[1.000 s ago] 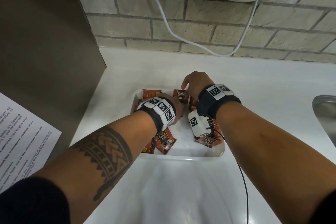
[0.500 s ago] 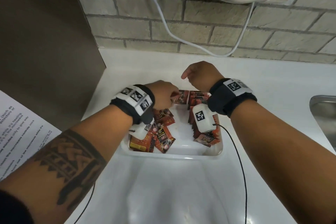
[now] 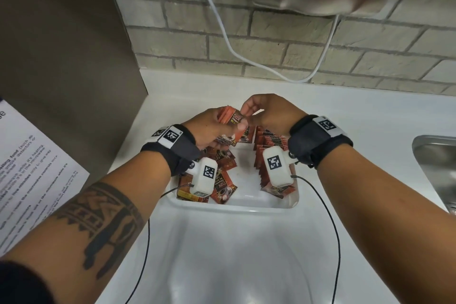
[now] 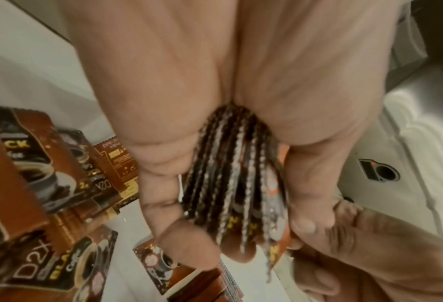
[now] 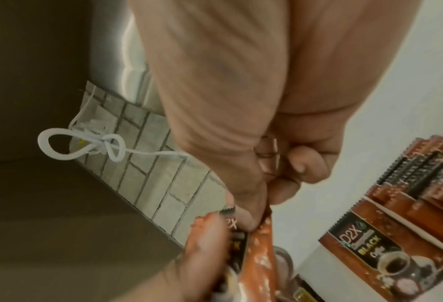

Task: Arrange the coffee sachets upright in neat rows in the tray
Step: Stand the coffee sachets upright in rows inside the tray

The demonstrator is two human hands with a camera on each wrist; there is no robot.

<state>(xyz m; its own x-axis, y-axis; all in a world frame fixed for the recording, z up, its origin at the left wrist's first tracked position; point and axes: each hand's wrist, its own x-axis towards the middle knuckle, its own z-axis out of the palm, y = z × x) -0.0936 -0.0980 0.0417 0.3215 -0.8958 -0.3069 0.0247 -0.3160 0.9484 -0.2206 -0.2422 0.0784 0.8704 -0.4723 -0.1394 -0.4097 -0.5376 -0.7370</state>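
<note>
Glossy white tray (image 3: 237,207), crimped foil sachets (image 3: 230,118) in left hand (image 3: 209,128).

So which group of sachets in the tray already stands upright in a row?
The row of sachets along the tray's right side, under the right wrist, stands on edge; the loose sachets on the left lie flat and jumbled.

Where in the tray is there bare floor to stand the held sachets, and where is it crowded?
Bare floor runs down the tray's middle, between the loose sachets on the left and the upright row on the right. The left side is cluttered. The left hand grips the bundle; the right hand pinches its top.
</note>
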